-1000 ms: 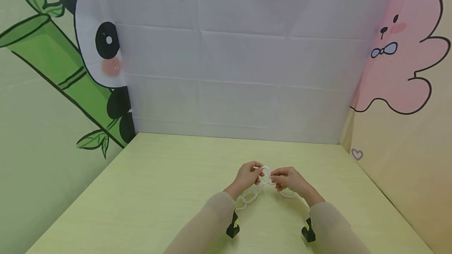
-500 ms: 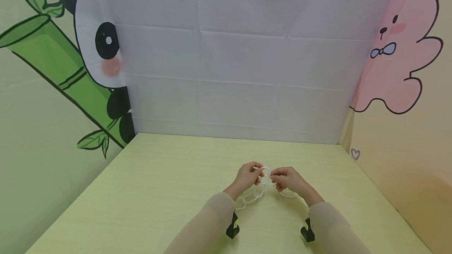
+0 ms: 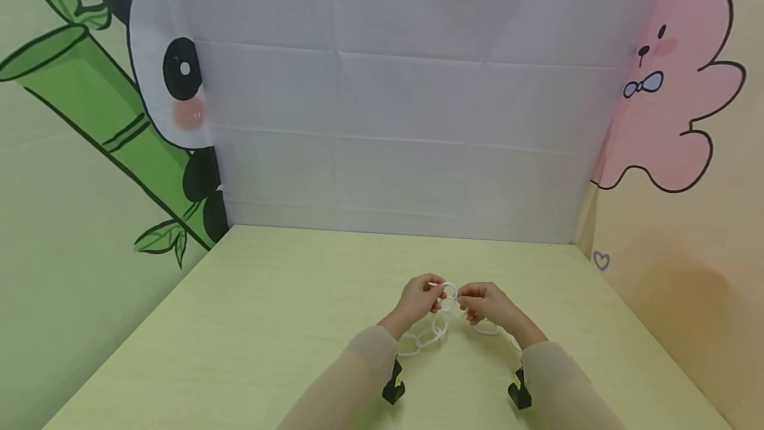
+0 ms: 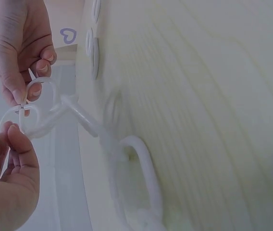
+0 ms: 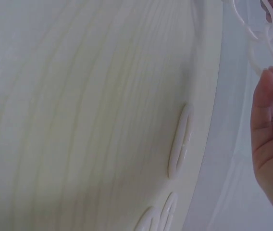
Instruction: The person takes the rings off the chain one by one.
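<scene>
Near the right-centre of the table (image 3: pixel 286 324), both hands meet over white plastic chain links. My left hand (image 3: pixel 418 297) pinches one white link (image 3: pixel 451 289) between thumb and fingertips. Opposite it, my right hand (image 3: pixel 492 304) pinches the edge where this link meets another, fingertips almost touching the left ones in the left wrist view. From the held links a white chain (image 4: pixel 148 178) hangs down toward the table on the left hand's side. Under the right hand, a loose-looking link (image 5: pixel 179 142) lies flat on the table, with more links (image 5: pixel 167 211) close by.
Black wrist-worn devices hang below both sleeves, one at the left (image 3: pixel 394 383) and one at the right (image 3: pixel 520 390). A white cloth panel (image 3: pixel 406 98) stands behind the table. Painted walls flank it, with a panda (image 3: pixel 155 65) and a pink animal (image 3: pixel 686 105).
Both hands stay almost in place, still gripping the links. The hanging chain below my left hand has swung and shifted slightly.
</scene>
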Demonstrator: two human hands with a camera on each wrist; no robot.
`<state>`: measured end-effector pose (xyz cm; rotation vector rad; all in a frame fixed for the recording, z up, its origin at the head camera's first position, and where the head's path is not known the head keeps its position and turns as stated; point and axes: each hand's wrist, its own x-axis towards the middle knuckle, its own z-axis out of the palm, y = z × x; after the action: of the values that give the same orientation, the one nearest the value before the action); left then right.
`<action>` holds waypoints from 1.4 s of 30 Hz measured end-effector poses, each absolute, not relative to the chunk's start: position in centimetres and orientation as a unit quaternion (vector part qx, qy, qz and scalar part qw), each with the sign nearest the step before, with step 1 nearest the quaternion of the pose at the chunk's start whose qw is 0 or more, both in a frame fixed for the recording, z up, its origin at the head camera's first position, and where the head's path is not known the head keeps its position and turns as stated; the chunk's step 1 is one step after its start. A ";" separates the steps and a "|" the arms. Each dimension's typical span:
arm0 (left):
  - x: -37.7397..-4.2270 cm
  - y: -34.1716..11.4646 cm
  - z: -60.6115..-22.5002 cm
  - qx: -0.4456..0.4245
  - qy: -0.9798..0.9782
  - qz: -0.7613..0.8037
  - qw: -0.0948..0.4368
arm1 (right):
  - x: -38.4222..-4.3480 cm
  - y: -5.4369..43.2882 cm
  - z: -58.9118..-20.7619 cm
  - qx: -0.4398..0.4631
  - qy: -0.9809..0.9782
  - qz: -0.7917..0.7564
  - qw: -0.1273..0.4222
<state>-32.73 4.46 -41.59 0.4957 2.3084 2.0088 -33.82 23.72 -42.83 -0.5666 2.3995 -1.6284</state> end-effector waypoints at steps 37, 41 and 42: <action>-34.7 5.0 -42.8 0.152 0.742 0.653 0.017 | -35.3 27.1 -44.1 -0.055 0.822 -0.566 0.029; -34.7 5.1 -42.9 0.157 0.742 0.652 0.014 | -35.6 27.6 -44.5 -0.040 0.820 -0.570 0.029; -34.8 5.2 -42.9 0.157 0.742 0.652 0.014 | -35.7 27.7 -44.6 -0.040 0.820 -0.570 0.030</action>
<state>-34.75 5.18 -42.88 0.4899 2.3102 2.0306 -35.69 27.65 -44.61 -0.1222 2.5292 -1.7561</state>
